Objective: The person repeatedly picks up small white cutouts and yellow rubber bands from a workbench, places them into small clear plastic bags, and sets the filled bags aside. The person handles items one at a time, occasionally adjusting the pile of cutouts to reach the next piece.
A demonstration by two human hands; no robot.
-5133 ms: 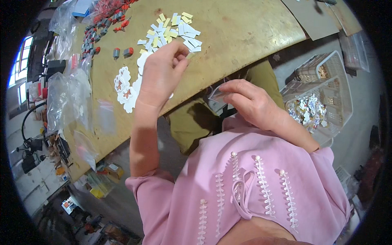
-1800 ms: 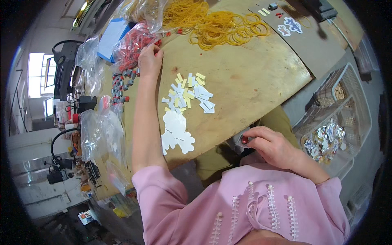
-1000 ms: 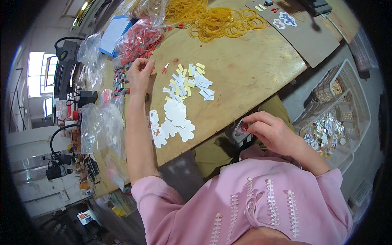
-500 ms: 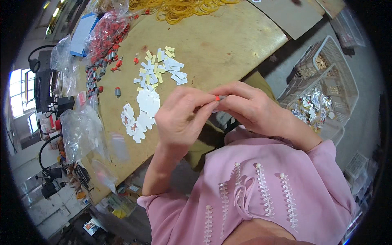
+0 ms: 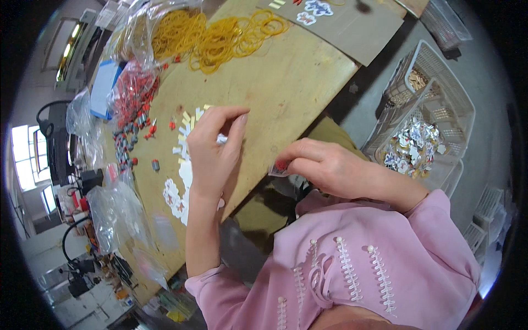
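Observation:
My right hand (image 5: 324,168) is closed on a small clear plastic bag (image 5: 278,171) with something red in it, just off the table's near edge. My left hand (image 5: 214,146) is over the table, its thumb and forefinger tips brought together, with nothing visible between them. Under and beside it lie small pale blue and yellow strips (image 5: 184,135), partly hidden by the hand. White flower-shaped cutouts (image 5: 175,201) are nearer me, some under my left wrist. Left of the strips stands a small grey motor-like cylinder (image 5: 155,165).
Yellow rubber bands (image 5: 236,36) are heaped at the far side, next to a bag of red parts (image 5: 135,88). Grey cardboard (image 5: 352,33) covers the far right corner. Clear bags (image 5: 118,214) lie at the left. A plastic crate (image 5: 467,104) of shiny pieces is on the floor at right.
My hands were together at a small red and grey piece. Now they are apart: the left has moved out over the table, while the right keeps the bag. The view has shifted.

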